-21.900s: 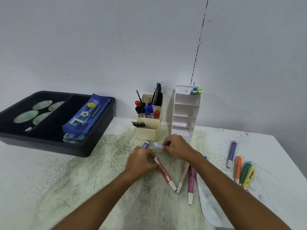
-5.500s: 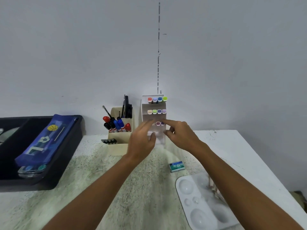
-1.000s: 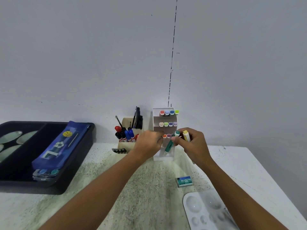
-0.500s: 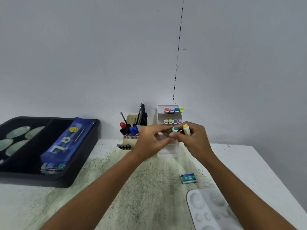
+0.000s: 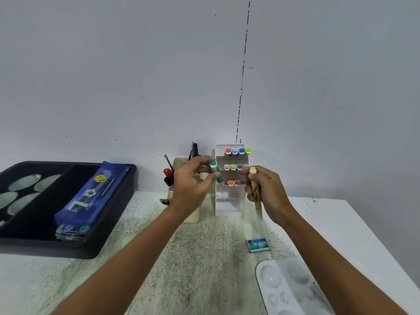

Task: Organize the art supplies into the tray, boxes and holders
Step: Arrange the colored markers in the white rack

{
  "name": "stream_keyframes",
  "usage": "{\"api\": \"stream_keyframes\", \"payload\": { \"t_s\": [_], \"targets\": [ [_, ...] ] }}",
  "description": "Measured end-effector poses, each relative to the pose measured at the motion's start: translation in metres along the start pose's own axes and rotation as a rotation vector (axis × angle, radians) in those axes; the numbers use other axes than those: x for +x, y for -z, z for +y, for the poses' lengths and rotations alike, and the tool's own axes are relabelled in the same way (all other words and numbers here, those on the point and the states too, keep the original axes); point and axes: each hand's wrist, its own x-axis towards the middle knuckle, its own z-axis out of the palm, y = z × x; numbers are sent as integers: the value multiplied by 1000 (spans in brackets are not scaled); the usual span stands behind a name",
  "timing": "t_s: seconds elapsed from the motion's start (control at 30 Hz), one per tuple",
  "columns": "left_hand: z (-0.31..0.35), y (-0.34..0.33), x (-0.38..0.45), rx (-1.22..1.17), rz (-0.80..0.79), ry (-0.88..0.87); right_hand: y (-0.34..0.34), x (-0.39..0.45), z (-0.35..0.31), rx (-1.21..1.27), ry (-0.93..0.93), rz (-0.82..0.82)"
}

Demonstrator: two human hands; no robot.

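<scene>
Green-capped marker (image 5: 215,173) sits pinched in our left hand (image 5: 193,185), held up just in front of the white tiered marker rack (image 5: 229,201) at the back of the table (image 5: 195,264); our right hand (image 5: 266,192) is wrapped round a yellow marker (image 5: 255,189), cap end up, just right of the rack. Progress, judging by what lies where: mostly done w/ the markers. Rack's top tier holds four (red, lilac, blue, lime caps), 2nd tier four more, 3rd tier has orange + purple plus maybe one more behind our fingers, so we reckon the two in hand go there next; lowest tiers look unfilled. Beige pen holder (image 5: 181,189) left of the rack, partly hidden by our left hand, already carries red & black markers, a brush and some dark tools at the back; a few dark pens lie at its foot. Black tray (image 5: 109,237) on the left has two compartments: far one w/ pale oval discs, near one w/ a blue pencil pouch (image 5: 91,196) resting on a clear case. Still loose on the table, as far as we see: a small green staples box (image 5: 258,244) and the white paint palette (image 5: 293,289) at bottom right, both near our right arm. Those look like what's left.
</scene>
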Motion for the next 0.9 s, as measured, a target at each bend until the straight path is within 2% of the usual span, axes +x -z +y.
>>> {"api": "stream_keyframes", "payload": {
  "t_s": [0.13, 0.27, 0.43, 0.7, 0.9],
  "targets": [
    [-10, -8, -3, 88, 13, -83, 2, 0, 1, -65, 42, 16],
    [-30, -19, -7, 333, -2, -125, 1, 0, 1, -136, 89, 5],
    [-44, -31, -10, 562, -101, -200, 3, -2, 7, -184, 117, 18],
    [-52, -28, -11, 652, -193, -142, 7, -4, 11, -231, 239, 78],
    [-54, -23, -9, 605, -257, -110, 2, -5, 10, -200, 290, 113]
  ]
}}
